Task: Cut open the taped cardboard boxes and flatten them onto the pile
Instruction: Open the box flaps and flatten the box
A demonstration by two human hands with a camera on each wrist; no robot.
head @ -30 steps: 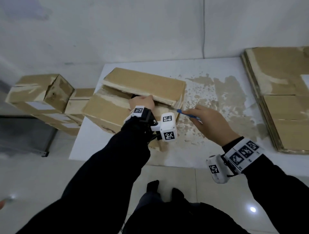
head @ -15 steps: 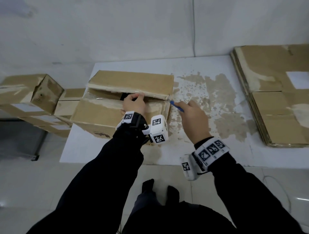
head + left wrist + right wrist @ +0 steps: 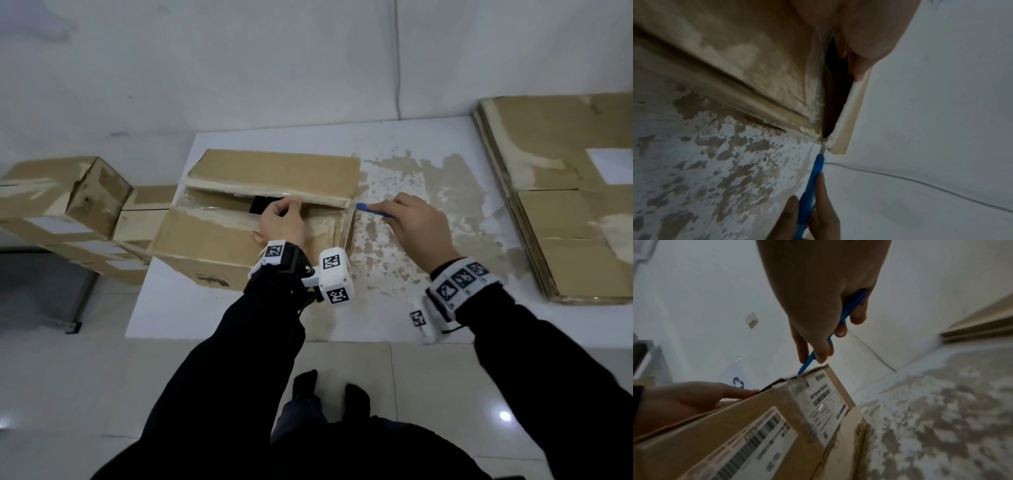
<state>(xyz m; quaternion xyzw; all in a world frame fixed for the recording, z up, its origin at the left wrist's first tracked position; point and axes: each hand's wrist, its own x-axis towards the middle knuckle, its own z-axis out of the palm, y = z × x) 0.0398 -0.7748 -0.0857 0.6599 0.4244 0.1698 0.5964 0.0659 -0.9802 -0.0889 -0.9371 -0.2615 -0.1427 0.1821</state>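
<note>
My right hand (image 3: 419,228) has come in from the side and now pinches the blue cutter (image 3: 373,209) with its tip at the box's (image 3: 205,240) top right corner, where a second ago it hung short of the cardboard. My left hand (image 3: 281,222) stays hooked by curled fingers over the far flap's (image 3: 277,171) edge, holding the slit open just ahead of its knuckles. The tape along the top seam reads as already parted, so I judge the strip running down the end face below the blade is next. The flattened pile (image 3: 561,192) lies well beyond my right hand; more taped boxes (image 3: 58,195) sit past my left.
</note>
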